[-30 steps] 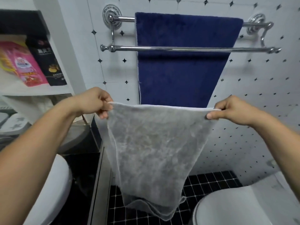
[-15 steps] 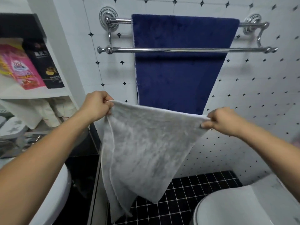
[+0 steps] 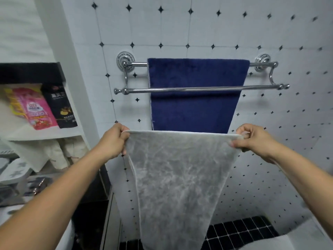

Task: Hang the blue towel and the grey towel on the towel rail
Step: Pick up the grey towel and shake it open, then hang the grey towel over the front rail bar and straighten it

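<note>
While the blue towel (image 3: 195, 94) hangs over the back bar of the towel rail (image 3: 200, 89), the grey towel (image 3: 177, 179) is stretched below the front bar, well apart from it; left hand (image 3: 112, 141) and right hand (image 3: 255, 138) fingers pinch its upper corners.

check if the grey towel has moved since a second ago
Yes. The grey towel has come up toward the towel rail: less of the blue towel now shows between its top edge and the rail's front bar.
</note>
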{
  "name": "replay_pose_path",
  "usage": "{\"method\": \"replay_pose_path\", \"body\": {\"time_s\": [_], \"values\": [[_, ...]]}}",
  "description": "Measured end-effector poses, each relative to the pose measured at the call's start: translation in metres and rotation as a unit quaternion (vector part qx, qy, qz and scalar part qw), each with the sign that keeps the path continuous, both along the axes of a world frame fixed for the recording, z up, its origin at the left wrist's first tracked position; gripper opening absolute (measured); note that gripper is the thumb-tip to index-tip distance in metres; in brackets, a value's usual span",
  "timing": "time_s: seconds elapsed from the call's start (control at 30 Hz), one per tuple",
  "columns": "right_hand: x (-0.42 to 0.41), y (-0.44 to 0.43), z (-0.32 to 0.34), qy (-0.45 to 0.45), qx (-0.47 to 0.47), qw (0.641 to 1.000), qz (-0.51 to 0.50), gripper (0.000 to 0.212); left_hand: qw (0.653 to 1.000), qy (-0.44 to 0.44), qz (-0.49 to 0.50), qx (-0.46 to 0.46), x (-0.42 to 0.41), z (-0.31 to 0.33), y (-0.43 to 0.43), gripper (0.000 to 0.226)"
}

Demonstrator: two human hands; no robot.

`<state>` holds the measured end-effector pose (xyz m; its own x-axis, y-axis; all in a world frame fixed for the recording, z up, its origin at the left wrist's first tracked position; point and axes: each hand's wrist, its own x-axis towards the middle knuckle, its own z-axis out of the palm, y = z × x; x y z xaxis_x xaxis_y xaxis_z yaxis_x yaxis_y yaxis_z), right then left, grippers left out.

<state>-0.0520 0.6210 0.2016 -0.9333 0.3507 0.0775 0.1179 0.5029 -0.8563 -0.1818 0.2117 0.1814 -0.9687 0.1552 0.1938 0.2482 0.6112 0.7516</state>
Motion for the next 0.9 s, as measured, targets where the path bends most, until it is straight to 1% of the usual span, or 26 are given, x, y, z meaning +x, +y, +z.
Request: {"method": "replay_pose_path", "body": {"time_s": [0.07,0.1,0.17,0.2,0.27,0.33,0.43,0.53,0.6,0.67,0.73,0.8,0.83,0.9], "values": [[-0.001,0.003,0.01,0.003,-0.04,0.999,-0.015,0.034,0.996,-0.049,-0.004,0.078,0.002,0.005,0.002,0.008],[-0.001,0.005,0.015,0.005,-0.057,0.998,-0.024,0.032,0.99,-0.068,-0.013,0.121,0.003,0.01,0.004,0.006],[-0.001,0.008,0.021,0.01,-0.098,0.994,-0.056,0.02,0.977,-0.09,-0.043,0.187,0.007,0.019,0.006,0.011],[0.001,0.009,0.023,0.006,-0.116,0.99,-0.076,0.016,0.973,-0.098,-0.061,0.202,0.009,0.023,0.008,0.014],[0.007,0.009,0.023,-0.006,-0.136,0.985,-0.109,0.013,0.973,-0.108,-0.083,0.189,0.016,0.029,0.009,0.014],[0.012,0.01,0.025,-0.007,-0.151,0.982,-0.117,0.011,0.978,-0.109,-0.087,0.154,0.021,0.033,0.009,0.011],[0.021,0.013,0.031,0.003,-0.134,0.984,-0.115,0.008,0.984,-0.094,-0.083,0.127,0.024,0.039,0.009,0.014],[0.025,0.019,0.032,0.018,-0.123,0.984,-0.125,0.008,0.987,-0.067,-0.068,0.132,0.022,0.04,0.011,0.02],[0.023,0.024,0.026,-0.014,-0.111,0.986,-0.12,0.009,0.99,-0.066,-0.051,0.112,0.019,0.036,0.015,0.023],[0.017,0.029,0.016,-0.047,-0.11,0.986,-0.112,0.009,0.992,-0.088,-0.039,0.084,0.02,0.027,0.021,0.023],[0.004,0.033,0.011,-0.048,-0.155,0.982,-0.102,0.009,0.989,-0.111,-0.03,0.094,0.019,0.019,0.03,0.022],[-0.01,0.035,0.01,-0.039,-0.245,0.965,-0.08,0.008,0.986,-0.122,-0.011,0.116,0.012,0.016,0.039,0.018],[-0.017,0.038,0.011,-0.031,-0.286,0.956,-0.067,0.009,0.984,-0.127,0.0,0.127,0.007,0.017,0.044,0.014],[-0.033,0.045,0.013,0.003,-0.335,0.941,-0.051,0.011,0.98,-0.129,0.018,0.15,-0.002,0.02,0.056,0.011]]}}
